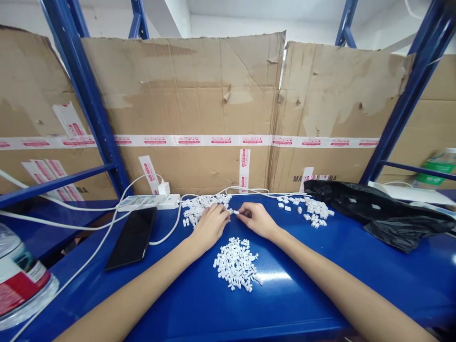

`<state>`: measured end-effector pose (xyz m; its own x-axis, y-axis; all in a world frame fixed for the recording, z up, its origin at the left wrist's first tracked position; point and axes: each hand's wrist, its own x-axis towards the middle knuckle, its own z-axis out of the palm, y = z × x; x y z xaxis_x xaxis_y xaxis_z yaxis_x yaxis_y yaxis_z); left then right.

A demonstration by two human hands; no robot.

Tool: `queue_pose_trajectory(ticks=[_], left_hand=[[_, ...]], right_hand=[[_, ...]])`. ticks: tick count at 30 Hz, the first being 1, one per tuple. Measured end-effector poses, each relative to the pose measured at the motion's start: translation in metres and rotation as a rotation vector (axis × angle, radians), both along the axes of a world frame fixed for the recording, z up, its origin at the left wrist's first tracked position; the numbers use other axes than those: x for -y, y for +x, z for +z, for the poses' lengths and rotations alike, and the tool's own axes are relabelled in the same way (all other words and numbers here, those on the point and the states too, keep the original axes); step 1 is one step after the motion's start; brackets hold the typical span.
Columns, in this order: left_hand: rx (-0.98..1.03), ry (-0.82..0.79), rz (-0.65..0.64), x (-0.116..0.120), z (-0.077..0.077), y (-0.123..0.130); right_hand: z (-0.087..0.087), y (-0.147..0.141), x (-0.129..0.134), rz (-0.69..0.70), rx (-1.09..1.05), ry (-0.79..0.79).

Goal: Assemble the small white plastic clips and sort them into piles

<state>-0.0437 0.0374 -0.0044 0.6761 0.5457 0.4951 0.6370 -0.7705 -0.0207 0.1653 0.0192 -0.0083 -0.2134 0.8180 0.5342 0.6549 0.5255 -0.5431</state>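
My left hand [213, 223] is closed at the right edge of a pile of white plastic parts [194, 209]; what its fingers hold is hidden. Close beside it, my right hand [255, 219] pinches a small white piece [235, 213] between thumb and forefinger. Nearer to me, between my forearms, lies a heap of smaller white parts [237, 264]. A looser group of white block-like parts [315, 209] is spread on the blue table [302, 304] to the right of my right hand.
A black phone [132, 237] and a white power strip [149, 202] with cables are on the left. At the far left stands a clear bottle [21, 280]. A black plastic bag [377, 209] lies at the right. Cardboard [192, 95] rises behind the table.
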Motion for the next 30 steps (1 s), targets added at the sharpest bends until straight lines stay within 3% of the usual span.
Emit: queue_pose_trajectory(ticks=[8, 21, 30], left_hand=[[-0.016, -0.073, -0.089, 0.0062, 0.0043, -0.0004], [0.014, -0.139, -0.067, 0.0021, 0.0028, -0.0036], [-0.039, -0.082, -0.082, 0.0035, 0.0041, -0.0023]], right_hand=[[-0.0014, 0.0005, -0.0012, 0.014, -0.004, -0.005], [-0.0023, 0.0008, -0.0020, 0.025, 0.007, -0.007], [-0.0022, 0.0021, -0.0032, 0.031, -0.007, -0.015]])
